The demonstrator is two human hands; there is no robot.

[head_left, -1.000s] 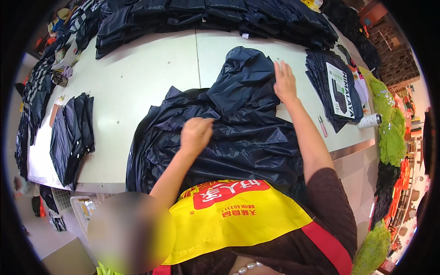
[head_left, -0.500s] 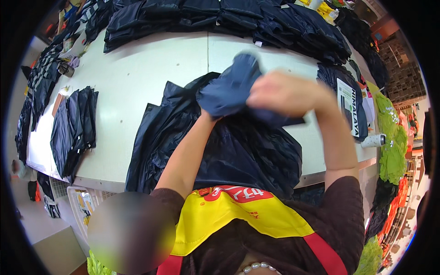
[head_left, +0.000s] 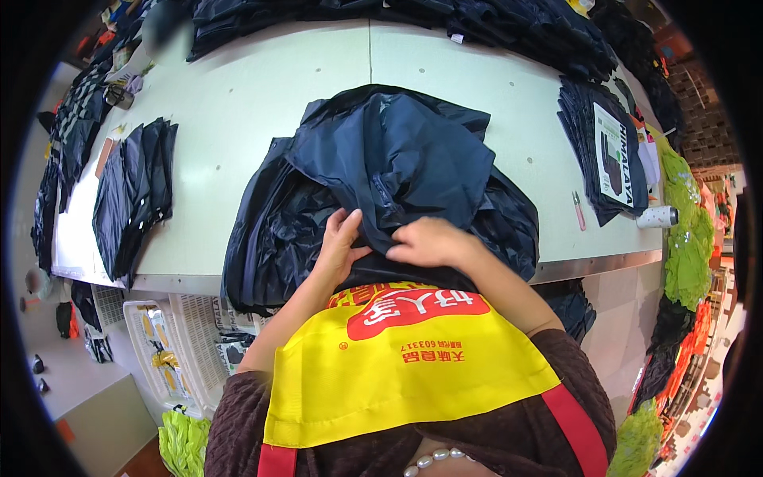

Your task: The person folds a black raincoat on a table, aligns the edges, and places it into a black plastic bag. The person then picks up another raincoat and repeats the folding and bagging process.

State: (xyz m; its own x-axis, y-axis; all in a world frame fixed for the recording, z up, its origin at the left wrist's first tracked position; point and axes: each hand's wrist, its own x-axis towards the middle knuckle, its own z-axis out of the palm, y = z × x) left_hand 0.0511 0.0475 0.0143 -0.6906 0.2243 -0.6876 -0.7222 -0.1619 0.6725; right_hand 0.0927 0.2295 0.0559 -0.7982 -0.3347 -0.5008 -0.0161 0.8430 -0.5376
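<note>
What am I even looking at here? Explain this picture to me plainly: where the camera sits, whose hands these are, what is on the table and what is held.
There is no machine. The camera is worn on a person's head and looks down, so its wide lens bends straight edges. The two bare hands are that person's own, above a yellow apron. The left hand and right hand both press on a folded dark navy garment, fingers at its near edge. It lies on a pile of similar dark garments on a pale table. More dark stacks lie at the left and along the far edge. At the right lie packaged garments, small snips and a white spool.
</note>
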